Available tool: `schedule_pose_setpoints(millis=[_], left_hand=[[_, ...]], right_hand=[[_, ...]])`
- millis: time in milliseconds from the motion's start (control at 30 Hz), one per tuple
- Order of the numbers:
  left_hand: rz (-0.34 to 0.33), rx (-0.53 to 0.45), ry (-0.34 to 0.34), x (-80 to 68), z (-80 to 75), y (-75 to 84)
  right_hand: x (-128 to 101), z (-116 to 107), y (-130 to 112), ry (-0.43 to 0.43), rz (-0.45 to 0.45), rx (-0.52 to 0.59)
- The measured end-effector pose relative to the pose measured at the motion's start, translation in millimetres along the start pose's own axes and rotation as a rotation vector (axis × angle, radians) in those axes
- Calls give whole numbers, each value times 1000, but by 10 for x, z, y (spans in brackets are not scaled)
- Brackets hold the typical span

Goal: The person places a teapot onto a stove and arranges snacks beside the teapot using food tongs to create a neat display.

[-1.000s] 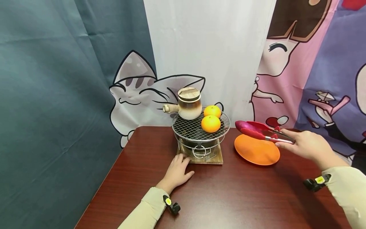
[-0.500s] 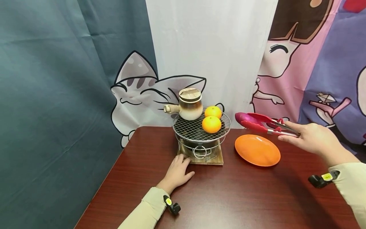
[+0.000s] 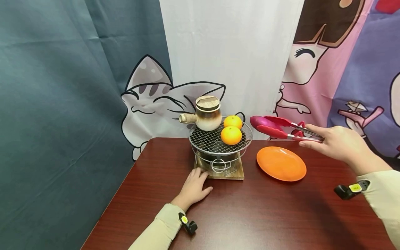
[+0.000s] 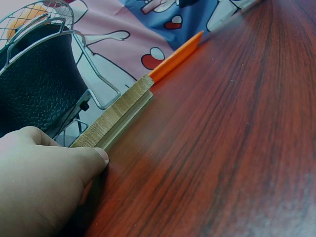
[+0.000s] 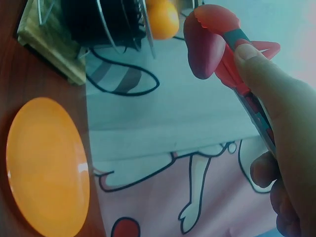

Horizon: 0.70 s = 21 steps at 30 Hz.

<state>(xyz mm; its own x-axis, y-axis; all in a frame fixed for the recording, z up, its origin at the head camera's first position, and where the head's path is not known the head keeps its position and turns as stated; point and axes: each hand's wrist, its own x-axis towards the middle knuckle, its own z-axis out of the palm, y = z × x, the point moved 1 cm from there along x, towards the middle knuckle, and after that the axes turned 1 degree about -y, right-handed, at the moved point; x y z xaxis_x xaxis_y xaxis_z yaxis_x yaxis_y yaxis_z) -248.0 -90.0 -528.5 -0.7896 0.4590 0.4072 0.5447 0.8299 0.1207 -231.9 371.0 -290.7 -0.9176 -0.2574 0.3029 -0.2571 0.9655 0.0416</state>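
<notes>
Here, a pair of red tongs (image 3: pixel 275 126) is gripped by the right hand (image 3: pixel 339 147), fingers and thumb curled round the metal handles, and is held in the air above the orange plate (image 3: pixel 281 163), its tips pointing at the wire grill (image 3: pixel 206 140) and lying just beside the rim. The tong tips are seen close together, with nothing between them. Two oranges (image 3: pixel 231 135) are set on the grill mesh, one behind the other, next to a small clay pot (image 3: pixel 207 114) with a wooden lid and a side handle. The left hand (image 3: pixel 193 187) is laid flat on the dark wooden table (image 3: pixel 250 215), fingers relaxed, with the fingertips touching the edge of the wooden board (image 4: pixel 116 121) under the grill; nothing is held in it
</notes>
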Motion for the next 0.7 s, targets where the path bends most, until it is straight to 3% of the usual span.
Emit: schedule_pose_setpoints(millis=[267, 700], left_hand=[[-6, -5, -2, 3, 11, -5], [-3, -4, -1, 7, 11, -2]], right_hand=[[57, -93, -201, -6, -38, 2], [171, -163, -522, 97, -120, 51]])
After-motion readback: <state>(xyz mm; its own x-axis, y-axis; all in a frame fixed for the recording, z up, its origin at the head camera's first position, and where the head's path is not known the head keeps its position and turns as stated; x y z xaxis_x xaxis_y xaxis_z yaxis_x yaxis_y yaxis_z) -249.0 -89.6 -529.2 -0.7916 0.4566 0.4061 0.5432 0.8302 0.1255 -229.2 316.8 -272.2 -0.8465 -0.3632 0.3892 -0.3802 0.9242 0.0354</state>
